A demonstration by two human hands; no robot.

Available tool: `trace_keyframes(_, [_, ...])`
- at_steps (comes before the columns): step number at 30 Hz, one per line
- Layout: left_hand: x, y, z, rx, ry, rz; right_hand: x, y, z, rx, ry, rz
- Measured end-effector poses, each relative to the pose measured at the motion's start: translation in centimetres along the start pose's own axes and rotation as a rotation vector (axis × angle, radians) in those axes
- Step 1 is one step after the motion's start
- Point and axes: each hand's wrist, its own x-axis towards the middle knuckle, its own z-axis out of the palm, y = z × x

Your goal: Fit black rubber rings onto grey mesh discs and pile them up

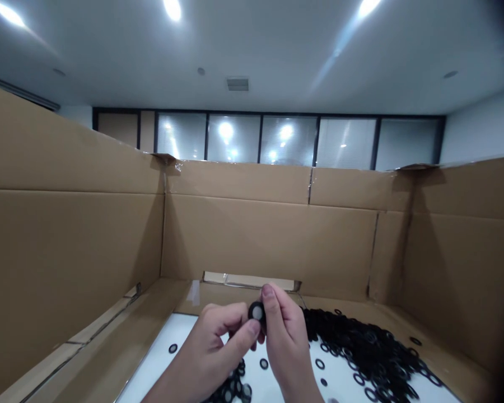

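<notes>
Left hand [212,341] and right hand [286,341] grips both clamp one black rubber ring [256,311] above a heap of rings [361,352].

Your white surface [180,330] sits inside a cardboard box [269,240], with cardboard bordering it. A big heap of black rubber rings [369,352] lies toward your right, a smaller pile [233,386] lies at the near edge, and loose single rings [264,364] lie scattered between them.
</notes>
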Motion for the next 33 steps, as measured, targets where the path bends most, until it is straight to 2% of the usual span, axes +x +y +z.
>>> trace_keyframes(4, [0.2, 0.0, -0.1, -0.013, 0.093, -0.011, 0.2, 0.5, 0.0, -0.112, -0.030, -0.114])
trace_keyframes(8, [0.3, -0.2, -0.9, -0.035, 0.055, -0.012, 0.3, 0.7, -0.2, -0.243, -0.068, -0.254])
trace_keyframes(12, [0.1, -0.8, -0.9, -0.016, 0.140, -0.003, 0.1, 0.3, 0.0, -0.310, -0.076, -0.313])
trace_keyframes(18, [0.1, -1.3, 0.2, 0.015, 0.204, 0.118, -0.4, 0.9, 1.1, -0.245, -0.050, -0.268])
trace_keyframes(23, [0.8, -1.7, 0.5, 0.018, 0.230, 0.074, -0.2, 1.4, 1.2, -0.203, 0.002, -0.209])
trace_keyframes(29, [0.7, -2.0, 0.6, 0.018, 0.199, 0.085, -0.2, 1.8, 1.5, -0.116, -0.008, -0.159])
trace_keyframes(33, [0.8, -1.6, 0.2, 0.027, 0.181, 0.045, -0.3, 2.4, 1.7, -0.089, 0.028, -0.153])
